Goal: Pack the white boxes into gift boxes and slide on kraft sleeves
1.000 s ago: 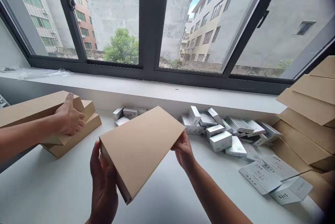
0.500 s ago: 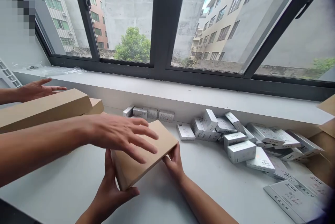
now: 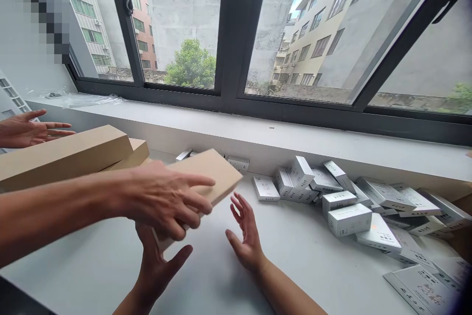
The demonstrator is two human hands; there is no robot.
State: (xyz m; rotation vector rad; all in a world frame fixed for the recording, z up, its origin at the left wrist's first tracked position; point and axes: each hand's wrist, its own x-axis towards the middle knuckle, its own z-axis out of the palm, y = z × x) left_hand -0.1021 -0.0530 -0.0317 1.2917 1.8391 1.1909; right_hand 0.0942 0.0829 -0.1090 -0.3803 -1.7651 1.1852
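We keep both open palms, left hand [image 3: 157, 266] and right hand [image 3: 246, 236], off the kraft box [image 3: 210, 175] while co-worker's hand [image 3: 165, 199] grips it.

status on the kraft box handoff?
Done: two kraft boxes stacked at left. In hand: co-worker's hand grips the kraft box; left hand touches beneath it, right hand open, off it. Left: a heap of small white boxes lies loose on the table.

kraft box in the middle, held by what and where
A co-worker's hand grips the kraft box over its near end. The left hand is open beneath it, contact unclear; the right hand is open, empty.
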